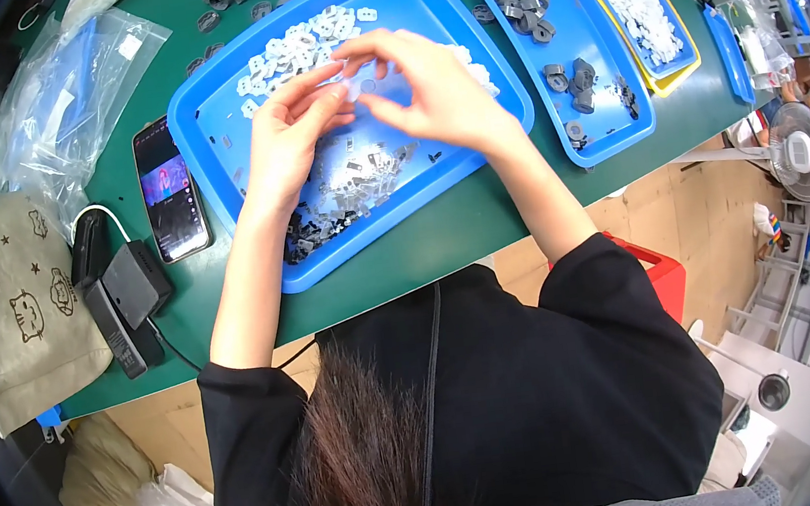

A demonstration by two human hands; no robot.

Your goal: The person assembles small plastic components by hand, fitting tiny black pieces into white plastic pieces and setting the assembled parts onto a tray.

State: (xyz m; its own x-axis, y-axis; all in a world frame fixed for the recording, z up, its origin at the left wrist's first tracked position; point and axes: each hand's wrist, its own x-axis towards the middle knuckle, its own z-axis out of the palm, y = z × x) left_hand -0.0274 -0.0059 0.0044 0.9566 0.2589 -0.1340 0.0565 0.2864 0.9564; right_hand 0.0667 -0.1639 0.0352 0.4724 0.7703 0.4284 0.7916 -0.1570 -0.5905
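Both my hands meet over a large blue tray (203, 171) on the green table. My left hand (284, 152) has its fingers bent and pinched together. Opposite it, my right hand (447, 93) arches with thumb and fingers curled toward the left fingertips. A small pale piece seems to be between them, but its kind is too small to tell. Behind the hands lies a heap of small white plastic parts (302, 50). Closer to me in the tray are scattered small metallic or clear pieces (357, 178) and tiny black parts (308, 234).
At right stand a blue tray (606, 40) with grey round parts (525, 11) and a yellow tray (680, 79) under a blue one of white parts. At left are a phone (168, 190), black power adapter (136, 284), canvas bag (22, 307) and plastic bags (58, 103).
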